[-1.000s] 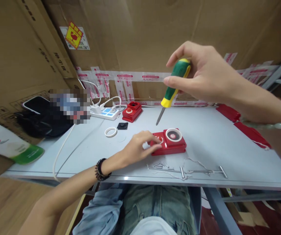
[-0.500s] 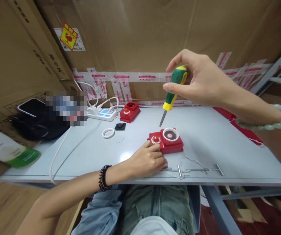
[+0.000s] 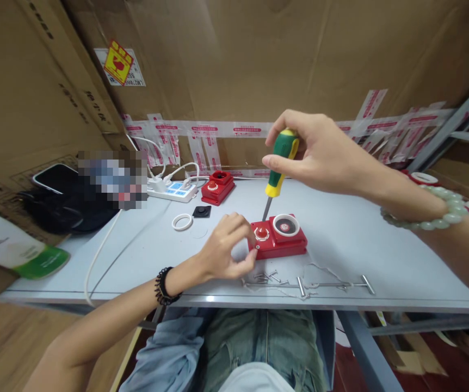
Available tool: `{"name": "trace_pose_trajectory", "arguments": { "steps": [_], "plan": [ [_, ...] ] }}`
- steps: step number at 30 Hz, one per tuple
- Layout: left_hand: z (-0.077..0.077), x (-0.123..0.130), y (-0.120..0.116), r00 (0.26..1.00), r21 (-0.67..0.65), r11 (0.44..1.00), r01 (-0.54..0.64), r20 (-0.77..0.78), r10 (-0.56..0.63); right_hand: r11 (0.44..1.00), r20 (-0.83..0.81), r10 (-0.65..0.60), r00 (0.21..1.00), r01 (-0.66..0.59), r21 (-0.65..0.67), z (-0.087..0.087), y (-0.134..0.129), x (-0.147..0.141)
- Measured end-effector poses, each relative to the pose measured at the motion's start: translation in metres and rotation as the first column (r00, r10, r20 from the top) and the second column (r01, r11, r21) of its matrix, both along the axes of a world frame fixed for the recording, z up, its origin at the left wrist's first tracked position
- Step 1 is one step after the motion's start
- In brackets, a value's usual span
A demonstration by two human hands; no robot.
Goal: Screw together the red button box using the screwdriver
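A screwdriver (image 3: 281, 158) with a green and yellow handle is held by my right hand (image 3: 312, 149), thumb and fingers round its upper part. Its shaft points down, the tip at the back edge of a red box (image 3: 281, 249). On that box are a red knob and a white ring round a black disc. My left hand (image 3: 228, 247) is curled at the box's left end, thumb and fingertips against it. A small screw (image 3: 258, 247) shows by the thumb. Several loose screws (image 3: 269, 277) lie in front, near a metal rod with crosspieces (image 3: 332, 284).
Behind stand a second red box (image 3: 217, 189) and a white power strip (image 3: 171, 190) with plugs. A white ring (image 3: 181, 222) and a black square part (image 3: 202, 211) lie to the left. Further left are a phone (image 3: 55, 178) and a white-green tube (image 3: 18, 247). Cardboard (image 3: 226, 71) rises behind.
My right hand has lowered the screwdriver, bringing its tip down to the box's back edge. My left hand has shifted left to the box's end, uncovering the loose screws.
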State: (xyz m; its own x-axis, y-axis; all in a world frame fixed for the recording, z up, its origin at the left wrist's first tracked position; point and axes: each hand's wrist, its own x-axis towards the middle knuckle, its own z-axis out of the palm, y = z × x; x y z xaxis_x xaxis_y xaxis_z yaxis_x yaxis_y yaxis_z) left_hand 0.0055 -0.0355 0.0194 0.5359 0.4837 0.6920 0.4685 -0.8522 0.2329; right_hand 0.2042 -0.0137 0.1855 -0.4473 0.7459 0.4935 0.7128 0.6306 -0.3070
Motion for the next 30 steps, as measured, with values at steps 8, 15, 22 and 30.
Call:
{"name": "trace_pose_trajectory", "arguments": {
  "steps": [8, 15, 22, 30],
  "plan": [
    [-0.019, -0.002, 0.025, 0.997, -0.512, 0.858, 0.034, -0.048, -0.068, 0.981, 0.051, 0.169, 0.984, -0.163, -0.108, -0.024, -0.017, -0.016],
    [-0.020, 0.004, 0.023, 0.995, -0.538, 0.837, 0.096, 0.018, -0.103, 0.975, 0.071, 0.195, 0.978, -0.185, -0.121, -0.040, -0.020, -0.018],
    [-0.021, 0.003, 0.025, 0.996, -0.538, 0.839, 0.080, 0.004, -0.092, 0.985, 0.064, 0.156, 0.986, -0.151, -0.083, -0.041, -0.018, -0.017],
    [-0.021, 0.004, 0.025, 0.997, -0.546, 0.836, 0.059, -0.008, -0.076, 0.998, 0.230, -0.003, 0.973, -0.010, 0.055, -0.041, -0.017, -0.020]
  ]
}}
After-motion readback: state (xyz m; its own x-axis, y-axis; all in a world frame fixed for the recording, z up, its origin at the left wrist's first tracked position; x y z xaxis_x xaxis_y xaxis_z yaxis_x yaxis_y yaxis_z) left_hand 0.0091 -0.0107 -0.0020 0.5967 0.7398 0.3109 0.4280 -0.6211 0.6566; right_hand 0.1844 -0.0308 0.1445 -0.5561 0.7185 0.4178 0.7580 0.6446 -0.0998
